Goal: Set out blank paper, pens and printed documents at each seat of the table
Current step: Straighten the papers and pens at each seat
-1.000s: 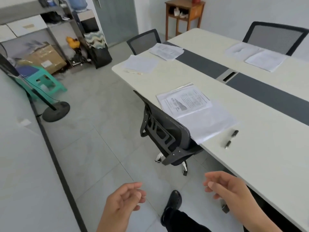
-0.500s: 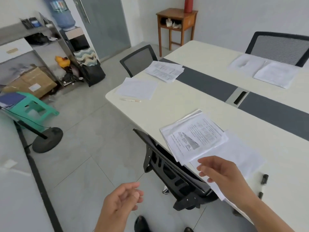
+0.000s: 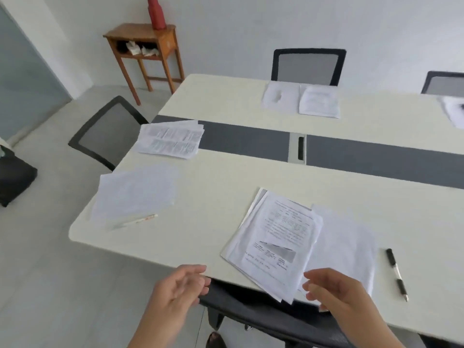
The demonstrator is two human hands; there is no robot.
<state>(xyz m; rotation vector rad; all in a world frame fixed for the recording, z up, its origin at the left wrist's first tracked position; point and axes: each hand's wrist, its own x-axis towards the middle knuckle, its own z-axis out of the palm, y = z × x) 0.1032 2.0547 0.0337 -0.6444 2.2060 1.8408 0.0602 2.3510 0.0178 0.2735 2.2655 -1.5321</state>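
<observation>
Both hands, left [image 3: 175, 292] and right [image 3: 334, 290], hang loose and empty beside the printout [image 3: 276, 242]. It looks light and floppy; best pinched at its overhanging near corner.

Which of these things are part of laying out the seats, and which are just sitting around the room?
Part of the job:
printed document stack at the near seat
blank white sheets by the table's end
black pen
pale pen

Just lying about:
small wooden side table
red bottle on it
</observation>
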